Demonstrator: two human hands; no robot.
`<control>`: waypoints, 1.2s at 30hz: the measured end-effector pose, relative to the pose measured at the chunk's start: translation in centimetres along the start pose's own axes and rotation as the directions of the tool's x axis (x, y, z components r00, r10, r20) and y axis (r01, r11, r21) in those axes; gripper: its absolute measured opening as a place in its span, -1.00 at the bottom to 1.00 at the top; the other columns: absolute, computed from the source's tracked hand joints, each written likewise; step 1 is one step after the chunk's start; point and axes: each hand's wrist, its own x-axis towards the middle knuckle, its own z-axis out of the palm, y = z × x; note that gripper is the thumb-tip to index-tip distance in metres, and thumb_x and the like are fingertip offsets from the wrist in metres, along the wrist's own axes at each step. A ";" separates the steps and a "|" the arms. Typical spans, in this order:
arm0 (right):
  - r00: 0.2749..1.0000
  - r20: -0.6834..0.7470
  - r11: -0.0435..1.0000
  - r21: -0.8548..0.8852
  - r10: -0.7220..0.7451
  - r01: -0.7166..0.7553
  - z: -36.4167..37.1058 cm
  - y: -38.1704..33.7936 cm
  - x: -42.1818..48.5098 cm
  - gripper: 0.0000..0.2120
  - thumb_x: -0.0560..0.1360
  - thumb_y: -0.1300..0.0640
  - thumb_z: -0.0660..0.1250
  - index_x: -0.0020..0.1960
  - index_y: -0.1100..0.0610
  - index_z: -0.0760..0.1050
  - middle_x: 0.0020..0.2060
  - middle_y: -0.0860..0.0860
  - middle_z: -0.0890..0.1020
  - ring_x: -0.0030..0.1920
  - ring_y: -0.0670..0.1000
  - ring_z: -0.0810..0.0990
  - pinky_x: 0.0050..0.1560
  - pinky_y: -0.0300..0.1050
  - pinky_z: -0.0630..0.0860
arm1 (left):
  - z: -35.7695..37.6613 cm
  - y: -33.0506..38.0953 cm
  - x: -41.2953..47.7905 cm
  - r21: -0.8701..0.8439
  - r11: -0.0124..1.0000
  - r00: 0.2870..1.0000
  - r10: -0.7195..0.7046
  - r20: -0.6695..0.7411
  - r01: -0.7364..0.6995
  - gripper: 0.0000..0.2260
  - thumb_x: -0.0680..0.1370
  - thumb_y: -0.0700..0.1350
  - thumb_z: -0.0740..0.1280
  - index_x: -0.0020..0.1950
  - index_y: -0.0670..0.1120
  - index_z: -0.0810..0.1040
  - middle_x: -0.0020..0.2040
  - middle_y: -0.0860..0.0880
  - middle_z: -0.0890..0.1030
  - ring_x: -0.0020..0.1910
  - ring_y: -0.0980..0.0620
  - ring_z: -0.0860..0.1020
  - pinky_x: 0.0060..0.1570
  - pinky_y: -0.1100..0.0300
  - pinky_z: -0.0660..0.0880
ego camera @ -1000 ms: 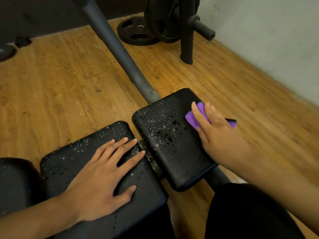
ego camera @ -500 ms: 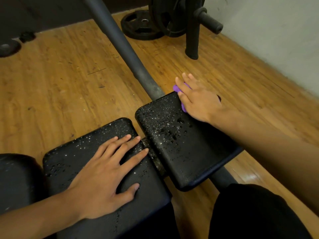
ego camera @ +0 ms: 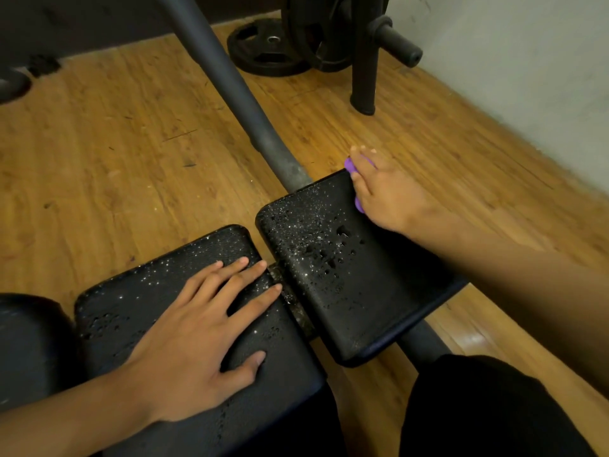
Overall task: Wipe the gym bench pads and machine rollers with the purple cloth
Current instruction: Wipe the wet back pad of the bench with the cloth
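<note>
Two black bench pads lie side by side, both speckled with water droplets. My left hand (ego camera: 197,331) rests flat with spread fingers on the near left pad (ego camera: 125,311). My right hand (ego camera: 385,189) presses the purple cloth (ego camera: 350,164) onto the far right corner of the right pad (ego camera: 329,275). Only small bits of the cloth show beyond my fingers and beside my palm. Large drops sit in the middle of the right pad.
A dark grey steel tube (ego camera: 237,94) runs from the pads up to the top left. A weight plate (ego camera: 268,49) lies on the wooden floor beside a plate rack post (ego camera: 364,61) with a peg (ego camera: 397,44). A grey wall (ego camera: 527,77) stands at right. My dark-clothed leg (ego camera: 478,413) is at bottom right.
My right hand slid the cloth from the middle right of the right pad away from me to its far corner. My left hand stayed flat on the left pad.
</note>
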 end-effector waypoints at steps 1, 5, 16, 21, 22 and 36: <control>1.000 -0.004 1.000 0.002 0.017 -0.017 -0.2 -0.3 0.7 -0.46 0.75 -0.06 -0.04 0.68 0.09 0.00 0.66 0.10 0.06 0.65 0.07 0.00 0.61 0.05 0.12 | -0.1 0.1 0.0 -0.002 1.000 1.000 -0.004 0.001 0.004 -0.33 0.57 0.30 0.21 0.64 0.06 0.29 0.62 -0.08 0.30 0.62 -0.14 0.22 0.55 -0.08 0.06; 0.994 0.068 0.995 -0.048 -0.082 0.085 -1.1 0.9 -6.9 -0.24 0.62 -0.40 -0.13 0.69 -0.02 -0.11 0.66 -0.03 -0.15 0.65 -0.04 -0.18 0.64 -0.02 -0.01 | -0.6 0.1 -0.2 0.016 1.000 1.000 -0.002 -0.002 0.002 -0.32 0.57 0.29 0.22 0.65 0.06 0.27 0.62 -0.09 0.30 0.62 -0.15 0.23 0.55 -0.09 0.07; 0.984 0.010 0.972 -0.159 -0.176 0.175 0.4 -0.1 -2.6 -0.34 0.67 -0.26 -0.21 0.67 0.03 0.01 0.66 0.10 0.03 0.66 0.09 -0.06 0.64 0.08 -0.03 | 0.2 0.0 0.1 -0.006 1.000 1.000 -0.002 -0.009 0.002 -0.33 0.58 0.28 0.20 0.64 0.04 0.28 0.62 -0.09 0.29 0.62 -0.16 0.21 0.56 -0.08 0.06; 0.985 -0.026 0.974 -0.150 -0.173 0.167 -0.2 -0.9 -3.1 -0.39 0.70 -0.18 -0.20 0.67 0.05 0.03 0.66 0.11 0.06 0.66 0.09 -0.02 0.61 -0.02 -0.06 | -0.5 0.2 0.0 0.002 1.000 1.000 -0.016 0.017 0.016 -0.33 0.58 0.29 0.19 0.65 0.07 0.24 0.64 -0.07 0.26 0.64 -0.13 0.16 0.59 0.00 -0.02; 0.979 -0.026 0.970 -0.145 -0.203 0.197 -0.2 -0.3 -5.8 -0.36 0.67 -0.19 -0.21 0.66 0.06 0.08 0.65 0.12 0.11 0.65 0.10 0.05 0.62 -0.01 -0.03 | -0.6 0.2 -0.2 0.004 1.000 1.000 -0.018 0.022 0.018 -0.33 0.58 0.29 0.19 0.66 0.08 0.24 0.64 -0.07 0.26 0.64 -0.13 0.17 0.59 0.00 -0.03; 0.995 -0.009 0.995 -0.014 -0.095 0.094 0.1 -1.4 0.9 -0.49 0.75 -0.07 -0.05 0.67 0.01 0.06 0.66 0.06 0.07 0.65 0.03 -0.01 0.61 -0.02 0.04 | -0.1 -0.1 -0.1 0.013 1.000 1.000 -0.001 0.031 0.000 -0.33 0.58 0.30 0.19 0.65 0.05 0.26 0.64 -0.08 0.26 0.63 -0.17 0.20 0.58 -0.06 0.01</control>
